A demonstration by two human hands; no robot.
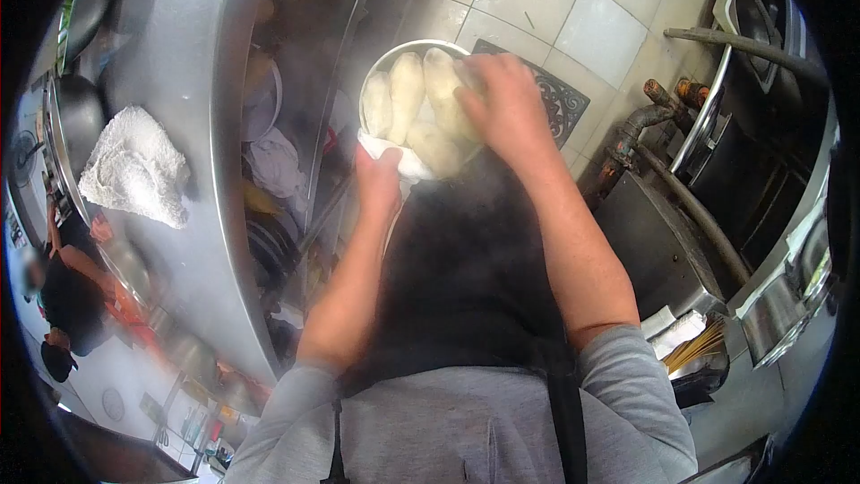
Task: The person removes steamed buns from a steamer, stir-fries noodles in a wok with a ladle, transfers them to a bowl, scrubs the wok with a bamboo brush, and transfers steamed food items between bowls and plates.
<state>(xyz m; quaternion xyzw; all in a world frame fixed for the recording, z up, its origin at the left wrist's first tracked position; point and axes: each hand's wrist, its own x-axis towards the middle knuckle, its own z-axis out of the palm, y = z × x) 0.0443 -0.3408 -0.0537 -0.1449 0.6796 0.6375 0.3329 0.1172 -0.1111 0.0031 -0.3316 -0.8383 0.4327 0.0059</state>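
At 12 o'clock, in front of a black apron [466, 278], a pale bowl [383, 60] carries long whitish pieces [408, 94] lying side by side. The left hand [380, 181] reaches up to the bowl's 7 o'clock, closed on a folded white cloth [409, 164] against the rim with its thumb on top, while the right hand [506, 100] arches palm-down over the rim at the bowl's 2 o'clock, fingers bent inward at the pieces; whether it grips one I cannot tell. At 9 o'clock a white towel [134, 166] lies crumpled on the steel surface [210, 81].
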